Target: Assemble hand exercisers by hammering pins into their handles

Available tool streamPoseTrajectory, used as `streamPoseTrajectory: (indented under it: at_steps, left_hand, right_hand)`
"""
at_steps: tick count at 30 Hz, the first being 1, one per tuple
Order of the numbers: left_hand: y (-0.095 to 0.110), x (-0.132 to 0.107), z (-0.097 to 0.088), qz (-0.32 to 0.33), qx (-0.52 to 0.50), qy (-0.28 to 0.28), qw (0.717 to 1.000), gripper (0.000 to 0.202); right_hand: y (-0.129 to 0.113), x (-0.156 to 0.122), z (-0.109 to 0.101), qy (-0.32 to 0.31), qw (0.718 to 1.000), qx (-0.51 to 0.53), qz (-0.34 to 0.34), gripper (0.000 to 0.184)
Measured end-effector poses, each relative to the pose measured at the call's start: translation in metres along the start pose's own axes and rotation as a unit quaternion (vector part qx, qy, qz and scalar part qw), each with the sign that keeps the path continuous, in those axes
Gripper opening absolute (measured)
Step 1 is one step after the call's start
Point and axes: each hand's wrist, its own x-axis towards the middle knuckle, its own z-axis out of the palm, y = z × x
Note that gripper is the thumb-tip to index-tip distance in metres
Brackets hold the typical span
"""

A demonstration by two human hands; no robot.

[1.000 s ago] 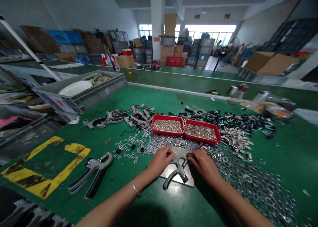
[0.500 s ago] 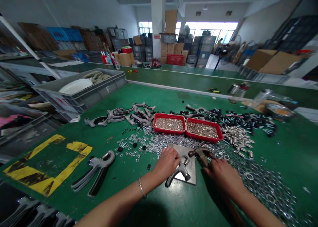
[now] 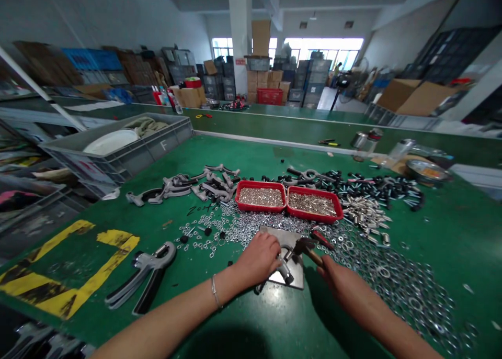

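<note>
The right hand [image 3: 339, 288] is closing a narrow grip around the wooden handle of a small hammer [image 3: 308, 249], with the metal head raised just above the work, clear of the surface. The left hand [image 3: 257, 257] is curling over a two-handled metal tool [image 3: 285, 270] and pressing it down on a steel plate [image 3: 293, 238], so the plate appears to be serving as a hard, flat backing while the tool is being kept from shifting. A small red-handled item [image 3: 321, 239] is lying just beyond the hammer, too small to identify. Loose washers [image 3: 408, 296] are spreading across the green bench [image 3: 451, 233] to the right of the plate, and small nuts [image 3: 243, 225] are scattering to its left, all within easy reach of both hands. Two red trays [image 3: 261, 182] are standing just behind the plate, apparently keeping finer silver parts together. Metal sleeves [image 3: 364, 212] and black-capped bolts [image 3: 376, 186] are lying in loose rows to the right of the trays, while grey metal handles [image 3: 180, 183] are heaped to their left. A second two-handled tool [image 3: 143, 267] is resting beside yellow-and-black tape [image 3: 70, 280], well apart from the hands.
</note>
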Motion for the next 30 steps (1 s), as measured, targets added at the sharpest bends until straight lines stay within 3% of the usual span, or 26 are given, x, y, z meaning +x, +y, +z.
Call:
streamPoseTrajectory:
  at_steps: [3, 5, 9, 12, 16, 18, 20, 23, 25, 27, 30]
  left_hand:
    - [0.008, -0.014, 0.009, -0.092, -0.038, 0.031, 0.995, 0.076]
    - [0.012, -0.02, 0.017, -0.124, -0.04, 0.039, 0.991, 0.092]
    - [0.017, -0.021, 0.024, -0.154, -0.032, 0.047, 0.986, 0.095]
    - [0.017, -0.018, 0.018, -0.149, -0.051, 0.04, 0.987, 0.095]
    - [0.009, -0.01, 0.0, -0.157, -0.181, 0.009, 0.971, 0.087]
    - [0.003, -0.007, -0.007, -0.183, -0.302, -0.017, 0.935, 0.077]
    - [-0.005, -0.006, -0.01, -0.199, -0.352, -0.002, 0.915, 0.071]
    - [-0.012, -0.012, -0.007, -0.188, -0.258, 0.068, 0.945, 0.056]
    - [-0.01, -0.021, -0.002, -0.172, -0.2, 0.079, 0.961, 0.037]
    - [0.001, -0.032, 0.005, -0.168, -0.181, 0.074, 0.966, 0.032]
    - [0.023, -0.041, 0.017, -0.181, -0.158, 0.065, 0.968, 0.058]
  right_hand:
    - [-0.015, -0.004, -0.003, 0.015, 0.997, 0.058, -0.04, 0.031]
    - [-0.025, -0.002, -0.002, 0.019, 0.998, 0.037, -0.048, 0.034]
    - [-0.024, 0.009, 0.005, -0.029, 0.999, -0.037, -0.019, 0.032]
    - [-0.006, 0.007, 0.008, -0.041, 0.995, 0.089, -0.017, 0.041]
    - [0.028, -0.014, 0.01, -0.028, 0.98, 0.181, 0.078, 0.047]
    - [0.045, -0.021, 0.009, -0.037, 0.985, 0.142, 0.095, 0.046]
    - [0.06, -0.018, 0.005, -0.002, 0.995, 0.056, 0.077, 0.044]
    - [0.071, 0.006, -0.002, 0.117, 0.988, -0.096, 0.015, 0.036]
    - [0.072, 0.029, -0.004, 0.155, 0.97, -0.186, -0.006, 0.026]
    - [0.072, 0.048, -0.003, 0.138, 0.96, -0.243, -0.011, 0.018]
    - [0.076, 0.064, 0.0, 0.095, 0.961, -0.26, -0.026, 0.016]
